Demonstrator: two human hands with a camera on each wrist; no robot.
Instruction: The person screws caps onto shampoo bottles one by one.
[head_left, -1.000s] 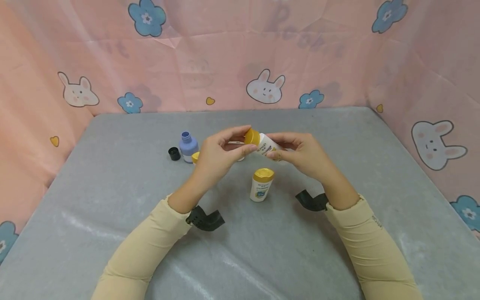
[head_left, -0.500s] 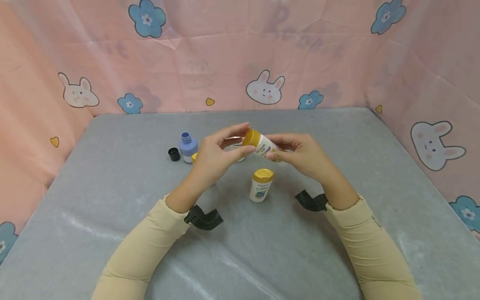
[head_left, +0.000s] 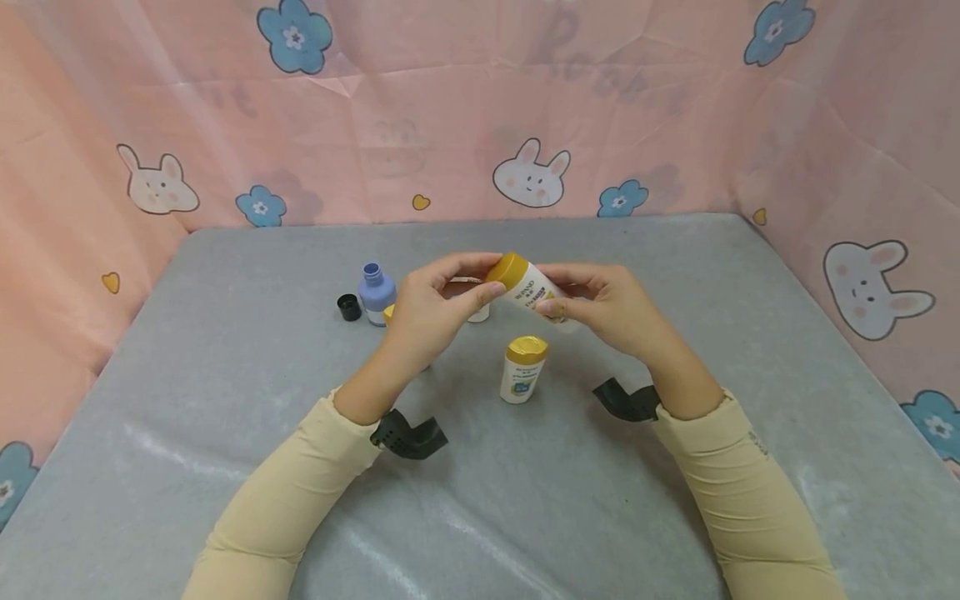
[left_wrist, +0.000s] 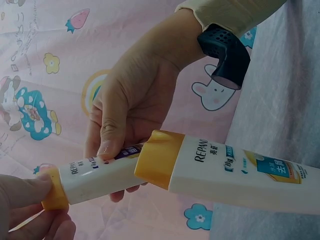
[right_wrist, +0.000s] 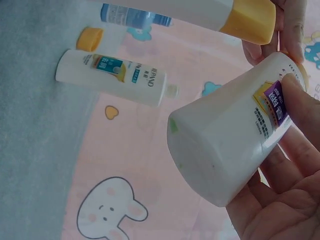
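Observation:
Between both hands, above the table, hangs a tilted white shampoo bottle [head_left: 534,292] with a yellow cap [head_left: 512,269]. My left hand [head_left: 431,315] pinches the cap between thumb and fingers. The bottle's body is gripped by my right hand [head_left: 628,312], its thumb lying on the purple label in the right wrist view. The cap sits at the bottle's neck, and the base [right_wrist: 197,160] points toward the right. A second white bottle [head_left: 521,385], its yellow cap on, stands upright below the hands, nearer the person.
Behind my left hand stands an uncapped white bottle [right_wrist: 110,77], with a loose yellow cap [right_wrist: 90,39] on the table close by. At the back left are an open blue-violet bottle [head_left: 377,293] and a black cap [head_left: 348,307]. Pink printed cloth [head_left: 450,108] encloses the grey table.
The held bottle has turned slightly between the hands, so its label faces differently and more of its body shows. Both hands stay in nearly the same place. The standing bottles have not moved.

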